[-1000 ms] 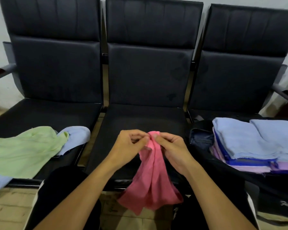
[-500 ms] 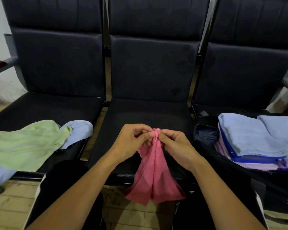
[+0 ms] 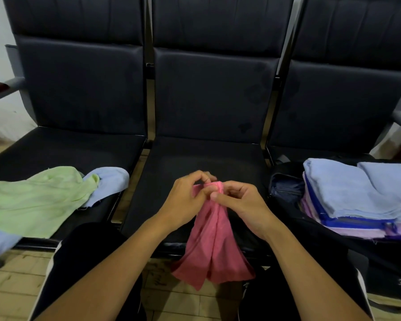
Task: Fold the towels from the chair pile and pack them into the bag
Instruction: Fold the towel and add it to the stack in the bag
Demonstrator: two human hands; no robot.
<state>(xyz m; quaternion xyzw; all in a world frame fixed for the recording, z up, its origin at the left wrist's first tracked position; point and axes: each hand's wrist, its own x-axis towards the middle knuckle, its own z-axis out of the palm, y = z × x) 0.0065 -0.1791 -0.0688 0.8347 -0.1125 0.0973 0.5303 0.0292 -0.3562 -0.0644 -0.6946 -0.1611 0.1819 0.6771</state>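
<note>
A pink towel (image 3: pixel 214 246) hangs bunched over the front edge of the middle seat. My left hand (image 3: pixel 185 200) and my right hand (image 3: pixel 239 202) both pinch its top edge, fingertips close together. On the left seat lies the pile: a light green towel (image 3: pixel 35 200) over a light blue towel (image 3: pixel 110 184). On the right seat a black bag (image 3: pixel 285 188) lies open, holding a stack of folded towels (image 3: pixel 357 198), light blue on top, blue and lilac below.
Three black padded chairs (image 3: pixel 208 100) stand in a row against a white wall. The bare middle seat (image 3: pixel 202 161) lies just beyond my hands. My knees in black trousers sit below, over a tiled floor (image 3: pixel 14 281).
My hands still pinch the pink towel's top edge, fingers working along it. The view has shifted a little, so the chairs appear higher and nearer.
</note>
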